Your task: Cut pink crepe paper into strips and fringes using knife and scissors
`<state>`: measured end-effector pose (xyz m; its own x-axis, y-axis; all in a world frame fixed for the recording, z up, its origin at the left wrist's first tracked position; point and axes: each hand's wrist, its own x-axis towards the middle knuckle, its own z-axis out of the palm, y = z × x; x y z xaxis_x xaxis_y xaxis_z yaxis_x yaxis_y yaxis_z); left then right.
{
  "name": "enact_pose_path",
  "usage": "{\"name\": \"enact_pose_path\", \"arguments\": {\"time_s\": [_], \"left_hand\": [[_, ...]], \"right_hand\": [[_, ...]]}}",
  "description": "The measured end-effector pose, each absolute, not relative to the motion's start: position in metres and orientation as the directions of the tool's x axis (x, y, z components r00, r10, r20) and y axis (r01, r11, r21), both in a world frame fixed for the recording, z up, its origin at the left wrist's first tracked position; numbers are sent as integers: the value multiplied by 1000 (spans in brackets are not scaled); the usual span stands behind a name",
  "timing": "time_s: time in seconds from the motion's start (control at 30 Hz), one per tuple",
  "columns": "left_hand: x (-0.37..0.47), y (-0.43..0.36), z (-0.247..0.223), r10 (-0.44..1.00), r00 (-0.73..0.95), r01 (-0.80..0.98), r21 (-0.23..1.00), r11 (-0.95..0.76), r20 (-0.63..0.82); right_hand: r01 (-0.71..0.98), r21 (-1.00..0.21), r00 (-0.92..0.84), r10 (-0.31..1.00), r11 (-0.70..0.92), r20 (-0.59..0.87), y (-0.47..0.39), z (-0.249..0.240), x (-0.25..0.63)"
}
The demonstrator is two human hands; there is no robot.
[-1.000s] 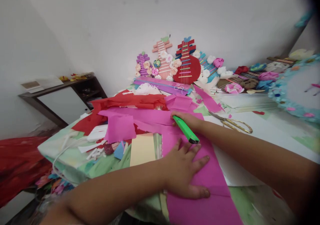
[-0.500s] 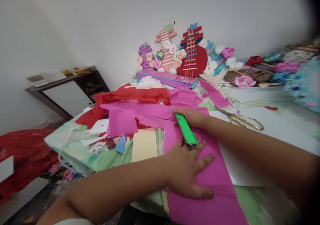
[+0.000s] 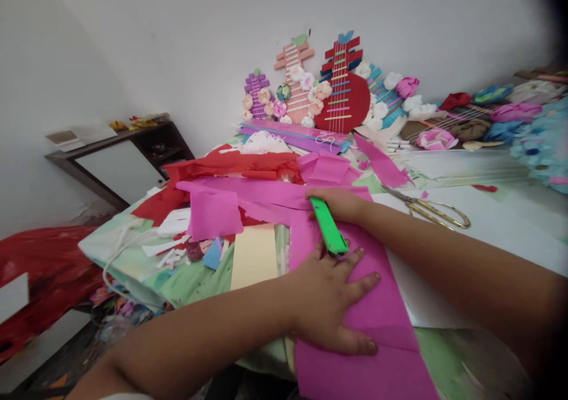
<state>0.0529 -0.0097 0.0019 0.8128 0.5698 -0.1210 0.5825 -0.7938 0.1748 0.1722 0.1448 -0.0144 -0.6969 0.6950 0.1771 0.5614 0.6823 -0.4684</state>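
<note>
A long sheet of magenta paper (image 3: 377,352) runs from the table's near edge toward the middle. My left hand (image 3: 331,299) lies flat on it with the fingers spread. Beyond it my right hand (image 3: 335,205) is closed around one end of a bright green tool (image 3: 327,225), whose other end rests just above the fingers of my left hand. The tool's working tip is too small to make out. A cream card (image 3: 255,255) lies left of the magenta sheet.
Gold-handled scissors (image 3: 428,207) lie on white paper (image 3: 501,228) at the right. Red paper (image 3: 231,166) and magenta scraps (image 3: 215,213) cover the left middle. Paper instruments, one of them red (image 3: 350,104), lean on the wall. A dark cabinet (image 3: 128,145) stands at the left.
The view has shifted slightly. Both hands keep nearly the same place on the magenta sheet, with the green tool still in my right hand.
</note>
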Motion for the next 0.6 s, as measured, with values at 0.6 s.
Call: {"name": "enact_pose_path", "arguments": {"time_s": [0.6], "left_hand": [[39, -79, -14, 588, 809, 588, 3, -809, 11]], "right_hand": [[414, -813, -187, 912, 409, 364, 141, 41, 226]]}}
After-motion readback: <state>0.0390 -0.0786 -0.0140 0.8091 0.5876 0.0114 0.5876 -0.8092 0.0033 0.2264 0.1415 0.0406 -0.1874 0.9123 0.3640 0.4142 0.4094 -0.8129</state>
